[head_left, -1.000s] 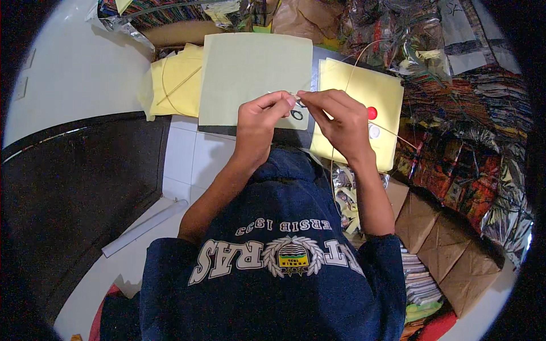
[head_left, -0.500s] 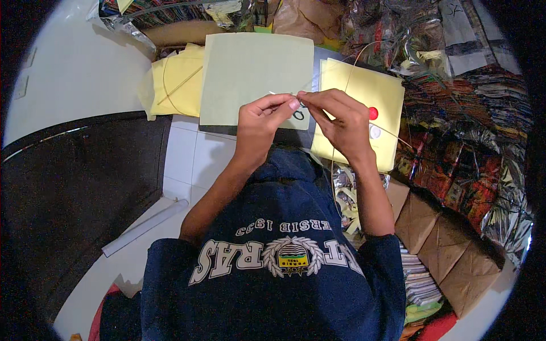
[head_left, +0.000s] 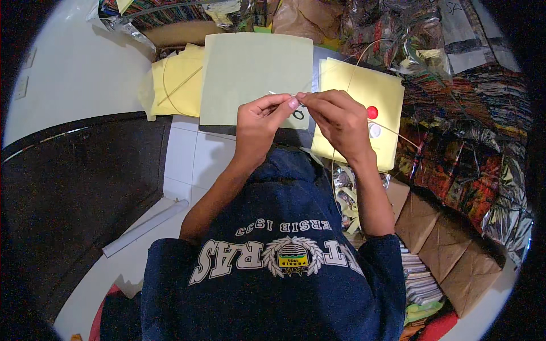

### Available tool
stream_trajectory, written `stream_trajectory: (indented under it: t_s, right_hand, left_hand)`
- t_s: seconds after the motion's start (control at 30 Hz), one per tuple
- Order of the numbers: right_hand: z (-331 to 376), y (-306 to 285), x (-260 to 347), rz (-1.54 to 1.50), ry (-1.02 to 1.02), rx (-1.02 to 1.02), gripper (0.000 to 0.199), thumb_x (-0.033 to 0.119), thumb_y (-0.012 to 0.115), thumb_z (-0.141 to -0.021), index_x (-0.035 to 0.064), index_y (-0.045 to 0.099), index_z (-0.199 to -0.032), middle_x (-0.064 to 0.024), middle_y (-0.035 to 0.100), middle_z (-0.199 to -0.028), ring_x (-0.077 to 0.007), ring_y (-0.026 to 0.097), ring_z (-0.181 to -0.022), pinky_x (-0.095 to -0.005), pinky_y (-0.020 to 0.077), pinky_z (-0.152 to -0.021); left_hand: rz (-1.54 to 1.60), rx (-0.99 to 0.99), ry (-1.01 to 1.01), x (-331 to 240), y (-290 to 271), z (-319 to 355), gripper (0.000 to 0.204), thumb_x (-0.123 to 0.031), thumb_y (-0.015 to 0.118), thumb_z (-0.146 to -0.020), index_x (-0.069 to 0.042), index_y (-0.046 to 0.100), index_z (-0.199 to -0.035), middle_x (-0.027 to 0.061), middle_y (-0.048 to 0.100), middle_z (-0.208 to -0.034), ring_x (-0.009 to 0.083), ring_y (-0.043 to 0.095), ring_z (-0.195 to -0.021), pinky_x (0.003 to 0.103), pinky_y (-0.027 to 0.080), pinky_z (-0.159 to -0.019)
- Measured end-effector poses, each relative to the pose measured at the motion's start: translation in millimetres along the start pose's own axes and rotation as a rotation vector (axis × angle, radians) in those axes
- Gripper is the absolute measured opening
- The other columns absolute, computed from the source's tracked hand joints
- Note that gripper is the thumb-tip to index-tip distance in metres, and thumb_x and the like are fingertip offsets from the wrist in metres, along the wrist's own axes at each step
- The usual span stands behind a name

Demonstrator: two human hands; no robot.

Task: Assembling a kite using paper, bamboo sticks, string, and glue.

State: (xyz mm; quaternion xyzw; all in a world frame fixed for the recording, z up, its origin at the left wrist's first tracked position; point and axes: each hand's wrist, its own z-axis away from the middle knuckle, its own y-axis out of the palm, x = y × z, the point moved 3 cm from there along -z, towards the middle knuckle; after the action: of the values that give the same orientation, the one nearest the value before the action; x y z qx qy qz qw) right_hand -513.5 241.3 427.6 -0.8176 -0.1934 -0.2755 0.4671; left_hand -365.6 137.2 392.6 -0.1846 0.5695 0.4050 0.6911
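As left hand (head_left: 256, 116) pinches, pale strip (head_left: 272, 92) seemingly pokes past forefinger (head_left: 273, 100).

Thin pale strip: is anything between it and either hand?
Nothing visible: the thin pale strip sits at the fingers of the left hand and right hand. The black loop shows below the fingertips, not between.

Free lane ran over the far half of the pale sheet (head_left: 256, 62). Between left hand (head_left: 263, 112) and right hand (head_left: 342, 118), fingertips nearly met around a thin pale strip (head_left: 272, 92), dark loop (head_left: 294, 116) just below. Right side obstructed: red disc (head_left: 372, 112), white disc (head_left: 374, 131), tan strand (head_left: 401, 137), then packed bundles (head_left: 483, 102).
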Motion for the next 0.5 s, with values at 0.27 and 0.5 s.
stream_trajectory:
  t_s: [0.27, 0.5]
  right_hand:
    - [-1, -3, 5, 0.073, -0.069, 0.017, 0.03, 0.0, 0.081, -0.081, 0.0085, 0.08, -0.109, -0.0069, 0.078, -0.099, -0.0239, 0.072, -0.086, -0.035, 0.0576, -0.074]
    - [1, 0, 3, -0.007, 0.004, -0.005, 0.024, 0.004, 0.077, -0.085, 0.0083, 0.077, -0.109, -0.0095, 0.073, -0.092, -0.0294, 0.07, -0.083, -0.0398, 0.0564, -0.074]
  left_hand:
    - [0.045, 0.005, -0.043, 8, -1, -2, 0.022, -0.013, 0.075, -0.095, 0.005, 0.077, -0.108, 0.0047, 0.074, -0.094, 0.0109, 0.062, -0.087, 0.026, 0.049, -0.084]
    - [0.05, 0.009, -0.033, 6, -1, -1, 0.02, -0.013, 0.076, -0.096, 0.005, 0.078, -0.105, -0.0005, 0.07, -0.091, 0.0058, 0.059, -0.085, 0.022, 0.046, -0.076]
